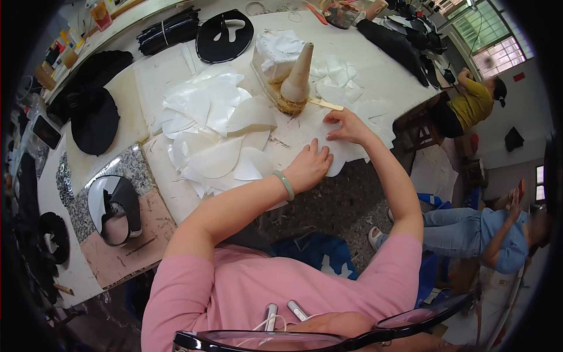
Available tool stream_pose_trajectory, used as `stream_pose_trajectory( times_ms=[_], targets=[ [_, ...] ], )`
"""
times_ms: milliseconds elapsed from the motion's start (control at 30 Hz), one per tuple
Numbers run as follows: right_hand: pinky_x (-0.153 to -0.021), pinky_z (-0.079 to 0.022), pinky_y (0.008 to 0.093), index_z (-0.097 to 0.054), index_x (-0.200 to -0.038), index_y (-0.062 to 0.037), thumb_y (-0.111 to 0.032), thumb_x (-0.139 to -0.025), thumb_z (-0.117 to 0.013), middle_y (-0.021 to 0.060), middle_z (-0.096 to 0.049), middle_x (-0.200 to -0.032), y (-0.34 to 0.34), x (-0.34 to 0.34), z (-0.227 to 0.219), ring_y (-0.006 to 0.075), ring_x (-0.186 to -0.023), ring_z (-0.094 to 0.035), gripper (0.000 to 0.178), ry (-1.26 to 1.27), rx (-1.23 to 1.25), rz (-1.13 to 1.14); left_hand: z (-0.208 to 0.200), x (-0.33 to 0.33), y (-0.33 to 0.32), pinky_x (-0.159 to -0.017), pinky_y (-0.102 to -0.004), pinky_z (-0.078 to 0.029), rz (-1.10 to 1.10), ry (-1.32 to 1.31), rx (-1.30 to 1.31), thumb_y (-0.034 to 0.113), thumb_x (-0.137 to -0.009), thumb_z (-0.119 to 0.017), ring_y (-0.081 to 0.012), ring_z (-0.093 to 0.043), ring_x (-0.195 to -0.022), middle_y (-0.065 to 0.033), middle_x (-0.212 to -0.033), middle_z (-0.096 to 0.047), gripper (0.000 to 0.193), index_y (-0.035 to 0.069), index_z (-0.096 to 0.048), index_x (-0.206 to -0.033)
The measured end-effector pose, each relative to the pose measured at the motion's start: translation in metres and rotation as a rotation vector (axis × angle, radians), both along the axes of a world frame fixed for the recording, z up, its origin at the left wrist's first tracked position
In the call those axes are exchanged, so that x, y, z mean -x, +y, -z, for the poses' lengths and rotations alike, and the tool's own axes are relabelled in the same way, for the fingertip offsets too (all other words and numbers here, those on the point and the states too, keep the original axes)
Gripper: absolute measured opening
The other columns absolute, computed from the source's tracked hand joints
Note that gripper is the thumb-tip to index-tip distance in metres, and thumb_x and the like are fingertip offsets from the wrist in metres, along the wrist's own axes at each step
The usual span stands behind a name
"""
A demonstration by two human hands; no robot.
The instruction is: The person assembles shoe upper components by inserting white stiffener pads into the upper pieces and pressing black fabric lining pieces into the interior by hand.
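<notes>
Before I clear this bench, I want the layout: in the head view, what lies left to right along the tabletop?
Black fabric pile → heap of white cut pieces → cone-shaped tool → right hand, flat on a white sheet. The left hand presses the same sheet nearer the person.

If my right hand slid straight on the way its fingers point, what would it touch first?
Probably the flat wooden stick, lying just beyond the right hand fingertips, and after it the cone-shaped form; depth is hard to judge.

Head-worn fisheye, steeply down over worktable (176, 193)
</notes>
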State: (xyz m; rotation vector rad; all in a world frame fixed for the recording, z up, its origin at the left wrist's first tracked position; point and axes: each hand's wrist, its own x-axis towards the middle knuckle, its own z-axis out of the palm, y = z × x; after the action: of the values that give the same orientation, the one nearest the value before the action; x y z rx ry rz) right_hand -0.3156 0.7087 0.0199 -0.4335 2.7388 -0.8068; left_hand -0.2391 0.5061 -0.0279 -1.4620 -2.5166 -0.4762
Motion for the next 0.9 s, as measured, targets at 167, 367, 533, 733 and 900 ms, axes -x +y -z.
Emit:
stream_pose_trajectory(
  times_ms=[167,367,533,733,900],
  targets=[
    [-0.086,-0.049,0.0344,-0.064,-0.094,-0.0028,-0.015,-0.062,-0.082,0.0116,-0.06,-0.099,-0.009,0.01,-0.01,0.0246,-0.098,-0.059,0.039,-0.097,-0.102,-0.076,-0.003,0.001,-0.002,-0.085,-0.0407,-0.05,-0.017,-0.017,0.047,0.015,-0.077,-0.062,-0.0441,-0.051,-0.113,-0.0162,-0.116,-0.054,0.044,0.001,-0.057,-0.119],
    [-0.09,-0.048,0.035,-0.065,-0.091,-0.0044,-0.017,-0.064,-0.081,0.013,-0.061,-0.103,-0.005,0.003,-0.012,0.0269,-0.1,-0.058,0.034,-0.032,-0.158,-0.09,-0.004,0.004,-0.005,-0.08,-0.0386,-0.052,0.0,-0.038,-0.03,0.015,-0.077,-0.062,-0.0364,-0.056,-0.105,-0.0106,-0.108,-0.059,0.04,0.005,-0.058,-0.116],
    [-0.094,-0.046,0.0358,-0.065,-0.095,-0.0024,-0.016,-0.071,-0.077,0.0112,-0.064,-0.109,0.039,-0.028,-0.015,0.0278,-0.107,-0.058,0.03,0.228,-0.127,-0.08,-0.021,0.004,-0.005,-0.078,-0.0361,-0.051,0.028,-0.231,-0.111,0.013,-0.077,-0.063,-0.0285,-0.057,-0.097,-0.0071,-0.102,-0.06,0.038,0.008,-0.059,-0.115],
    [-0.099,-0.043,0.0355,-0.062,-0.107,-0.0028,-0.02,-0.078,-0.071,0.0125,-0.058,-0.126,0.048,-0.058,-0.042,0.028,-0.116,-0.055,0.035,0.094,-0.311,-0.074,-0.028,-0.002,-0.003,-0.075,-0.0344,-0.05,-0.024,-0.106,-0.33,0.011,-0.077,-0.062,-0.0263,-0.058,-0.092,-0.0068,-0.099,-0.06,0.039,0.008,-0.058,-0.116],
    [-0.099,-0.044,0.0355,-0.052,-0.131,-0.0042,-0.021,-0.078,-0.071,0.0148,-0.053,-0.133,0.086,-0.061,-0.053,0.0299,-0.117,-0.054,0.058,0.154,-0.357,-0.011,-0.047,-0.016,0.0,-0.074,-0.0341,-0.05,0.036,-0.08,-0.403,0.011,-0.076,-0.063,-0.0252,-0.058,-0.089,-0.0061,-0.096,-0.06,0.036,0.008,-0.059,-0.112]
  ],
)
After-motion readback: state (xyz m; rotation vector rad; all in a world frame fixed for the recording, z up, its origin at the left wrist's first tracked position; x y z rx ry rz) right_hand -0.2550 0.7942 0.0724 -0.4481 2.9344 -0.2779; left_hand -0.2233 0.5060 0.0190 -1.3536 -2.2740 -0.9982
